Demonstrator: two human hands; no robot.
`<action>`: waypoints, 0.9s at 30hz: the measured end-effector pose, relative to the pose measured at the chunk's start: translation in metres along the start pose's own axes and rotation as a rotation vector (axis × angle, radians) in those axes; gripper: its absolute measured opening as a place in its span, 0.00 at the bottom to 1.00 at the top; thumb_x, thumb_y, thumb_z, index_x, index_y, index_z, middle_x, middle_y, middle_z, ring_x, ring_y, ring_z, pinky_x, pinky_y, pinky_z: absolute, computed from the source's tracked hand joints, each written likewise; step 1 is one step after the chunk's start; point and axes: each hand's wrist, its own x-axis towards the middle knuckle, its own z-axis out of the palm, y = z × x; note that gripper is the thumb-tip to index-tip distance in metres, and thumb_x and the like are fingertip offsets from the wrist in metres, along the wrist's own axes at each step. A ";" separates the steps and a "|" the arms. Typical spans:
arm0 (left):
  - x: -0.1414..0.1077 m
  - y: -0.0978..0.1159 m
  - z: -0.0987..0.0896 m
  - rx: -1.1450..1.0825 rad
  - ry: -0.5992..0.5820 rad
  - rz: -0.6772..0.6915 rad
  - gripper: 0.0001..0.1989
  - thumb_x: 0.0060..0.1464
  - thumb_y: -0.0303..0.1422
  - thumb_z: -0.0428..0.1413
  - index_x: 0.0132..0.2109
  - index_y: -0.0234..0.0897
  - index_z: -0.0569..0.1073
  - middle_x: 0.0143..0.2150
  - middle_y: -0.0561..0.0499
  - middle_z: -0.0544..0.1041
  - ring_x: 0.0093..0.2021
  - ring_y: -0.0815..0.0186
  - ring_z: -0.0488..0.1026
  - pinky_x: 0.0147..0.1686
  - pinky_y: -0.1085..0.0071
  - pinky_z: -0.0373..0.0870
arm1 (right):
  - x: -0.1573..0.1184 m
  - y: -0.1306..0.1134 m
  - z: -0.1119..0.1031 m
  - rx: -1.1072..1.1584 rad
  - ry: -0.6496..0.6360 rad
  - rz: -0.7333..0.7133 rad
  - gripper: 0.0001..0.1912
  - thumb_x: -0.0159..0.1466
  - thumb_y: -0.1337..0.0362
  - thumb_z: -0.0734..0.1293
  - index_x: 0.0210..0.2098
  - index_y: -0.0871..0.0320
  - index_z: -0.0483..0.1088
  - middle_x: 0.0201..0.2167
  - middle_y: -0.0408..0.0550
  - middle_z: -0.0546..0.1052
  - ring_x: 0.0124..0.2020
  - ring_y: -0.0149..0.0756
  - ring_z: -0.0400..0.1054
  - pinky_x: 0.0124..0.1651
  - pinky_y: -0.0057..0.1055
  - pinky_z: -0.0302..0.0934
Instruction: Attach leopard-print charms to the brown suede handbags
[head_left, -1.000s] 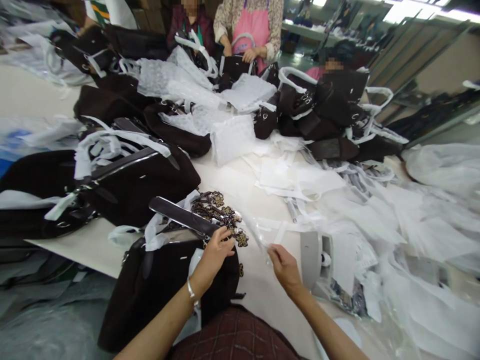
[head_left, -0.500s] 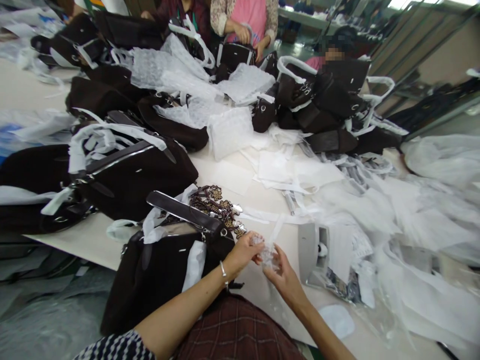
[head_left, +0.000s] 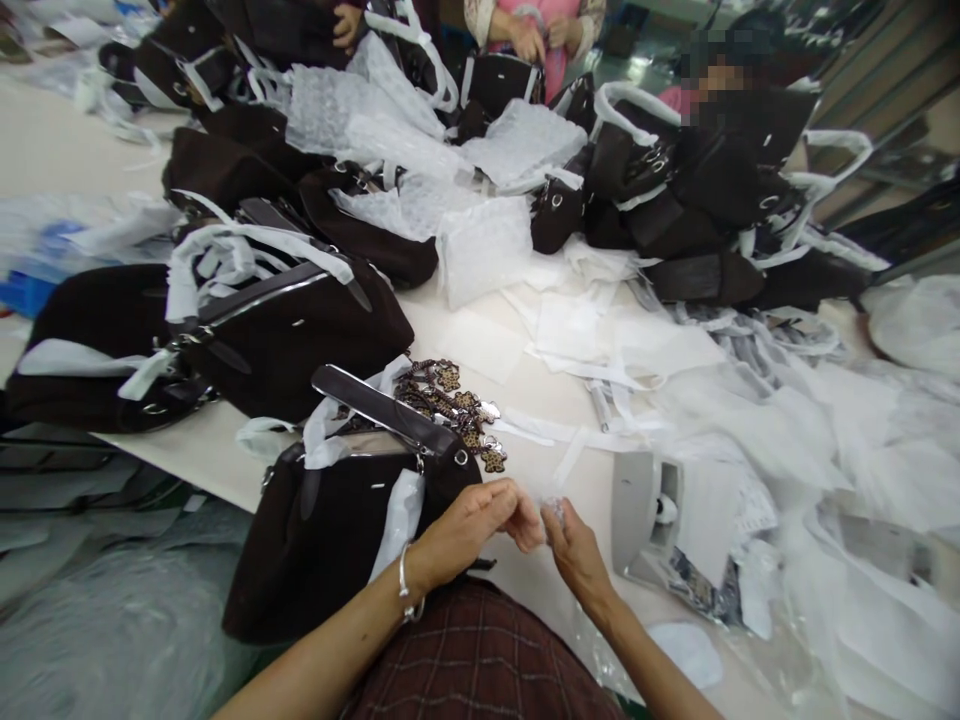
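My right hand (head_left: 576, 552) pinches a small crumpled piece of clear plastic (head_left: 553, 508) between thumb and fingers. Close to it on the left, my left hand (head_left: 487, 522) is loosely cupped, fingers bent, with nothing visible in it. A dark brown handbag (head_left: 337, 545) stands beside my left forearm, its flat strap (head_left: 382, 408) lying across the top and a white wrapping on one strap end. Just beyond my hands lies a heap of leopard-patterned charms (head_left: 461, 405) on dark braided cords. A white paper strip (head_left: 568, 458) rests on the table past my fingers.
A grey tape dispenser (head_left: 634, 505) stands right of my hands, with white tissue sheets (head_left: 787, 440) around it. More brown handbags (head_left: 300, 330) and bubble wrap (head_left: 484, 250) cover the left and back. Across the table, co-workers' hands (head_left: 529, 40) are near a bag.
My left hand has come away from the clear plastic and drawn slightly left; my right hand keeps hold of it. The view has shifted, so the table appears farther right.
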 end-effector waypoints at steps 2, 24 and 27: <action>0.001 0.003 -0.001 -0.072 0.168 0.052 0.18 0.64 0.44 0.47 0.33 0.34 0.68 0.22 0.56 0.63 0.22 0.73 0.61 0.26 0.75 0.60 | 0.006 0.012 -0.002 -0.066 0.039 0.006 0.18 0.68 0.48 0.53 0.36 0.53 0.65 0.24 0.43 0.73 0.24 0.39 0.68 0.31 0.33 0.62; -0.049 -0.010 -0.018 -0.373 0.472 0.056 0.17 0.61 0.46 0.51 0.32 0.37 0.62 0.21 0.61 0.50 0.21 0.74 0.55 0.22 0.76 0.54 | 0.010 -0.145 0.017 0.826 -0.249 0.152 0.16 0.60 0.53 0.70 0.40 0.58 0.78 0.33 0.47 0.78 0.25 0.27 0.67 0.26 0.25 0.62; -0.057 -0.020 -0.018 -0.359 0.436 0.014 0.17 0.62 0.46 0.50 0.32 0.37 0.62 0.20 0.61 0.49 0.20 0.74 0.56 0.22 0.76 0.55 | 0.016 -0.149 0.019 0.992 -0.309 0.244 0.15 0.55 0.54 0.74 0.37 0.58 0.78 0.38 0.50 0.79 0.36 0.35 0.73 0.25 0.23 0.65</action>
